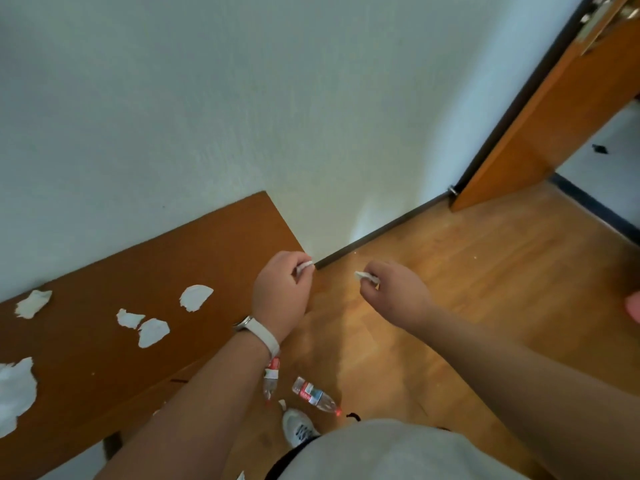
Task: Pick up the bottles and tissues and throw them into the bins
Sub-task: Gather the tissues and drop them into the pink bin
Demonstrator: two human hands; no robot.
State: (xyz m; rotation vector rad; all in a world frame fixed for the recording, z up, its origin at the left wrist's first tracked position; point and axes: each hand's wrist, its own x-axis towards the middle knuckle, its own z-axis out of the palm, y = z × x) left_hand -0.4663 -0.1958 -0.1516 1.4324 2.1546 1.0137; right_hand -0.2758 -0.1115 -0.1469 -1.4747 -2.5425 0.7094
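Left hand [280, 292] pinches one tissue scrap [306, 265]; right hand [394, 292] pinches a second scrap [365, 276].
Five tissues [195, 297] lie on the desk [86, 341]. Two bottles [315, 396] lie flat on the floor [485, 271]: one points its cap toward the shoe [298, 427]; the other bottle [270, 379], half hidden by the wrist, seemingly points nearward too.

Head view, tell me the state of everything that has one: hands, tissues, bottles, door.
Left hand: pinches a tissue scrap.
Right hand: pinches a second scrap.
Tissues: five crumpled, lying loose on the table.
Bottles: two, lying flat on the floor.
Door: open.
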